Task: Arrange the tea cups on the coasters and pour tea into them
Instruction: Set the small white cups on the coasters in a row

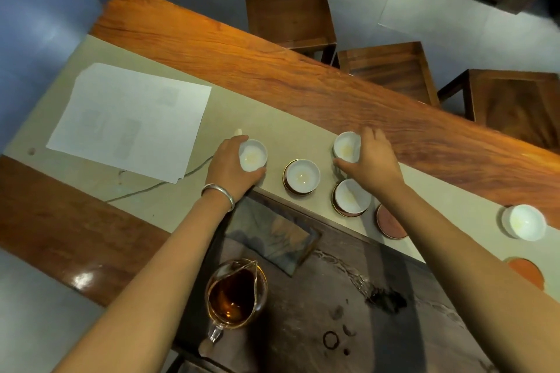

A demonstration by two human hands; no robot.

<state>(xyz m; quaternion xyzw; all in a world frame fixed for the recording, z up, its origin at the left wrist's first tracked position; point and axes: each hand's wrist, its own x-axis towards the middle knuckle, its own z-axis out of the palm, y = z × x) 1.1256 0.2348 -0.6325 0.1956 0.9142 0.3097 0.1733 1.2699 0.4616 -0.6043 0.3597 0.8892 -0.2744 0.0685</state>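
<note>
My left hand (231, 166) grips a white tea cup (253, 155) over the beige runner (272, 127). My right hand (368, 160) holds another white cup (347, 147); whether coasters lie under these two cups is hidden. Two more white cups (303, 175) (351, 195) sit on gold-rimmed coasters between my arms. A bare reddish coaster (391, 222) lies to their right. Another white cup (525, 221) stands at the far right, and an orange coaster (525, 271) shows beside my right forearm. A glass pitcher of amber tea (235, 294) stands on the dark tea tray (318, 306).
Sheets of white paper (130, 119) lie on the runner to the left. A folded grey cloth (269, 236) rests on the tray. The wooden table (303, 76) has three wooden stools (288, 9) (388, 70) (515, 103) along its far side.
</note>
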